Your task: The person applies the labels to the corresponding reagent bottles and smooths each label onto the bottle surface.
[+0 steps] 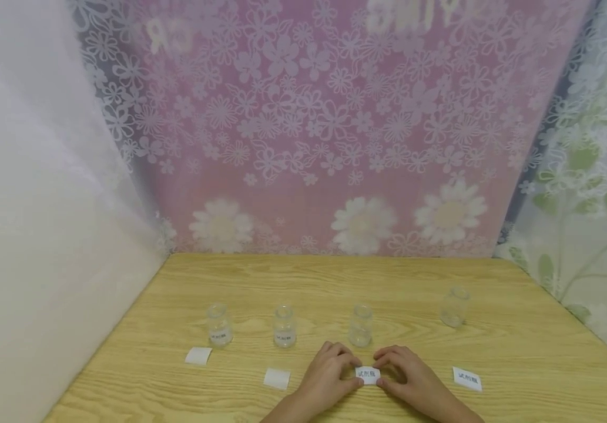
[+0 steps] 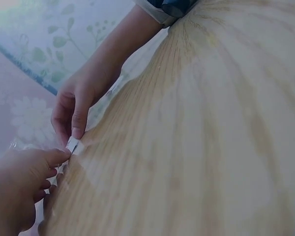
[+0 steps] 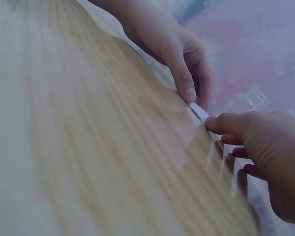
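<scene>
My left hand (image 1: 327, 373) and right hand (image 1: 413, 379) pinch opposite ends of a small, flat white printed label (image 1: 368, 375), its long axis running 9 to 3 o'clock, its dark characters upright toward 12. At 12 o'clock, near it, stands a clear, round-walled bottle (image 1: 361, 326). Another printed label (image 1: 467, 379) lies toward 3 o'clock on the woodgrain tabletop (image 1: 303, 282), slanting toward 4.

A small curtained booth: pink floral sheeting (image 1: 303, 135) behind a wood-grain table (image 1: 314, 282), pale sheets (image 1: 54, 194) alongside.
</scene>
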Tool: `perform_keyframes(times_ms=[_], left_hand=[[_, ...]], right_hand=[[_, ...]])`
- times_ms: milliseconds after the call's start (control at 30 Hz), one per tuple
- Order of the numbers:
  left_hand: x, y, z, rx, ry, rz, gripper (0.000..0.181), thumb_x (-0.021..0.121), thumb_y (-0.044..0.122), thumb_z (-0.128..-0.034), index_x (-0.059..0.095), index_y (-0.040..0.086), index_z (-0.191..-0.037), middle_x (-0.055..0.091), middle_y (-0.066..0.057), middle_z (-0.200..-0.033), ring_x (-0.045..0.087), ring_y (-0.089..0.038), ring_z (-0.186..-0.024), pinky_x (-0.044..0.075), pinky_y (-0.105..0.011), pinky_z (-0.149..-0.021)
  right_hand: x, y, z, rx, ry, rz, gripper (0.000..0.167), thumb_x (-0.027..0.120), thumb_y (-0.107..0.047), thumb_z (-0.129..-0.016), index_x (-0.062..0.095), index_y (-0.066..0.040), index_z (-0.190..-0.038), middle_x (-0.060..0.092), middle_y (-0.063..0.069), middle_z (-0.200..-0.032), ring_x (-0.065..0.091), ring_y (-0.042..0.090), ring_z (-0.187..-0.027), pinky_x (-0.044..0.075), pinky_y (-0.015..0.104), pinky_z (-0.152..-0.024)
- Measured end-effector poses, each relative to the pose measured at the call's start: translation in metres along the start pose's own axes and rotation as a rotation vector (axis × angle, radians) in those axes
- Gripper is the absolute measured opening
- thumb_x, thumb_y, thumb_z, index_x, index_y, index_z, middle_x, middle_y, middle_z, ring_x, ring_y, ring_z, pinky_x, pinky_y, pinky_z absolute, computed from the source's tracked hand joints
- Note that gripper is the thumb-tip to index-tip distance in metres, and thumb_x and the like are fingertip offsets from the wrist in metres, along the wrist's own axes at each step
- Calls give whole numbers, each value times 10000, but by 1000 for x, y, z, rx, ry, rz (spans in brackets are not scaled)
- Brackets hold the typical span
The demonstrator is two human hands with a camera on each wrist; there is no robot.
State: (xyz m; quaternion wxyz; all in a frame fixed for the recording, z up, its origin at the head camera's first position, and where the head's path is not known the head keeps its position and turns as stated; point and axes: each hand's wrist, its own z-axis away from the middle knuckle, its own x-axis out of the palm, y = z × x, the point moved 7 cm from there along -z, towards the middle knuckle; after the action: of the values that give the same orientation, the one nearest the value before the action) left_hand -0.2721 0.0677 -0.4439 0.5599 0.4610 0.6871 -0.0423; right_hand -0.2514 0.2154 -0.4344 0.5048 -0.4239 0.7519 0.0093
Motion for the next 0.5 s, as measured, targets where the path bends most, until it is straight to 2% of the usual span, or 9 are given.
perform_keyframes(times_ms=[100,233,333,500], left_hand=[[0,-1,-1,-15,0,28,280,720,318,-786,650,173,-1015,532,144,-1010,416,-23,-928,408,-179,-780],[1,-4,-3,-58,-2,120,282,752,287,-755,628,199,-993,532,197,-919,416,9,-834,402,-170,-717],[2,-7,-4,-97,1,220,268,767,241,-744,634,195,-973,528,209,-839,411,15,-768,387,-172,-671],[2,-11,-5,-152,19,432,179,717,148,-801,657,145,-969,545,176,-797,453,-2,-749,412,-185,-675]], right_hand=[[0,0,0,31,-19,-40,218,685,-289,-832,598,-232,-1023,572,-87,-1069,519,135,-975,450,304,-838],[1,3,1,91,-48,-92,237,668,-306,-843,582,-209,-1042,570,-117,-1040,529,122,-963,447,291,-838],[2,4,-1,115,-54,-180,210,665,-238,-854,577,-180,-1036,586,-107,-991,555,118,-919,466,282,-803],[1,5,-2,110,-24,-348,182,635,-90,-868,558,-80,-1033,609,-24,-908,590,121,-831,496,261,-740]])
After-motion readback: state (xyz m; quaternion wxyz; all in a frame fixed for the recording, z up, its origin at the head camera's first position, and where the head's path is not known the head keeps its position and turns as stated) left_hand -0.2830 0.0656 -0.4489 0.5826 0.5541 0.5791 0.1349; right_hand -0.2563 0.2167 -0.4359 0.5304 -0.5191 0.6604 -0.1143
